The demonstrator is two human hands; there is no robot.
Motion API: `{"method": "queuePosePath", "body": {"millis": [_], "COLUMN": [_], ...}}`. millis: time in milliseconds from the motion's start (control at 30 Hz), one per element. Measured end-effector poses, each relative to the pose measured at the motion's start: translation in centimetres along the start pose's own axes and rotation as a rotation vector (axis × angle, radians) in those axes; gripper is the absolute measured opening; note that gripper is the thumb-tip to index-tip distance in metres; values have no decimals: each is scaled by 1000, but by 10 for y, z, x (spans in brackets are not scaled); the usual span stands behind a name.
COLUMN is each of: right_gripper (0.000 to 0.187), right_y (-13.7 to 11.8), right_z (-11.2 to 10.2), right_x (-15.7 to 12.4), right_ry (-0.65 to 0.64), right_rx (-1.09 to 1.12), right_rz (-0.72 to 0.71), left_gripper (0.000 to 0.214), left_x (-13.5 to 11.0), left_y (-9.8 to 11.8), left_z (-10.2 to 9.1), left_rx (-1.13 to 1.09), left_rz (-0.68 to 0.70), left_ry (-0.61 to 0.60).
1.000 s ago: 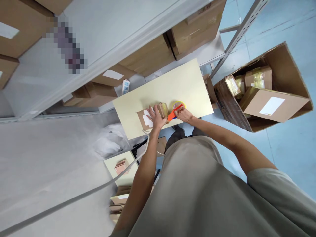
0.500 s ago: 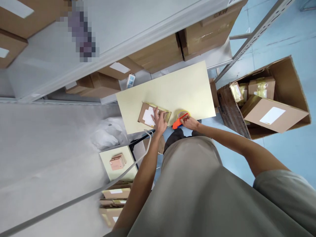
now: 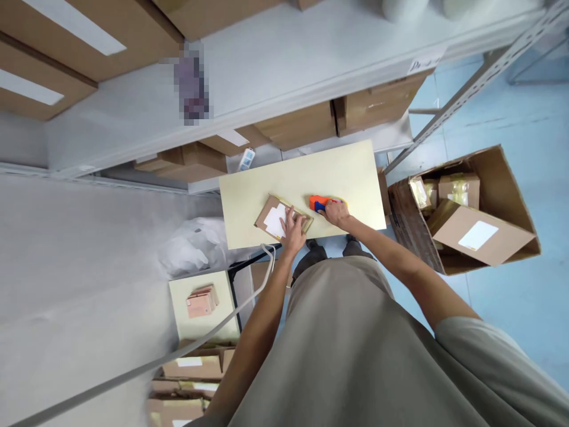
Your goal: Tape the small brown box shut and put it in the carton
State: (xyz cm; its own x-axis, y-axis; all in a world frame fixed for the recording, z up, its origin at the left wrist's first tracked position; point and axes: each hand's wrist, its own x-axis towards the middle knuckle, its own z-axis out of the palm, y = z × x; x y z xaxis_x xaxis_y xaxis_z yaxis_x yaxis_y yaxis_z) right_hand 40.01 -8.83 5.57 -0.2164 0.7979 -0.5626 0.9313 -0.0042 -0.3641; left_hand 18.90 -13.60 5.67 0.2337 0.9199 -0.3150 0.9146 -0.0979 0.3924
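A small brown cardboard box [image 3: 276, 218] with a white label lies flat on the pale yellow table [image 3: 351, 172]. My left hand [image 3: 294, 229] rests on the box's near end, fingers spread flat over it. Just right of the box, my right hand [image 3: 336, 212] is closed on an orange and blue tape dispenser [image 3: 319, 203] with a yellowish tape roll, which sits on the tabletop.
Grey metal shelving [image 3: 284, 65] with brown cartons rises behind the table. A large open carton [image 3: 502, 172] with smaller boxes stands on the blue floor at the right. A smaller table [image 3: 182, 302] with a pinkish box and stacked cartons lies at the lower left.
The box has slid left and turned flat under my left hand. My right hand has carried the tape dispenser from the table's near edge further onto the tabletop. The camera tilted up.
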Motion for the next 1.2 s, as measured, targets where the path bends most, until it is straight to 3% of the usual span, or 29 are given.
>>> {"method": "queuePosePath", "body": {"millis": [133,267,367,433,533,667,767,867,1000,1100,1200], "right_gripper": [51,56,56,54,47,46,45,36,32,37,44], "right_y": [-13,-22,-24,-26,-36,-62,-82,-96,-105,-106,-103], "right_z": [-26,-52,-71,-91,-136,-218,-277,-316,-334,-331,-320], "right_x": [1,-9,-20,-29,-41,-42,-27,-2,31,49,55], "right_ry": [37,89,96,150,315,599,765,861,856,820,867], "right_rx": [-52,-35,94,171,246,207,83,-79,-208,-252,-249], "right_rz": [-8,23,120,159,118,19,-54,-77,18,67,56], "left_gripper": [56,56,54,43,27,16,19,26,34,28,22], "left_x": [-5,1,14,25,46,78,103,118,117,108,104], "left_y": [1,2,5,14,42,95,126,138,131,113,83], "left_z": [2,-5,-18,-37,-88,-186,-250,-289,-300,-288,-266], "left_rx": [-33,-163,-351,-476,-583,-596,-607,-608,-603,-637,-703], "left_rz": [88,26,-65,-6,231,493,589,625,660,632,569], "left_ry": [27,88,187,313,549,754,848,895,843,785,718]}}
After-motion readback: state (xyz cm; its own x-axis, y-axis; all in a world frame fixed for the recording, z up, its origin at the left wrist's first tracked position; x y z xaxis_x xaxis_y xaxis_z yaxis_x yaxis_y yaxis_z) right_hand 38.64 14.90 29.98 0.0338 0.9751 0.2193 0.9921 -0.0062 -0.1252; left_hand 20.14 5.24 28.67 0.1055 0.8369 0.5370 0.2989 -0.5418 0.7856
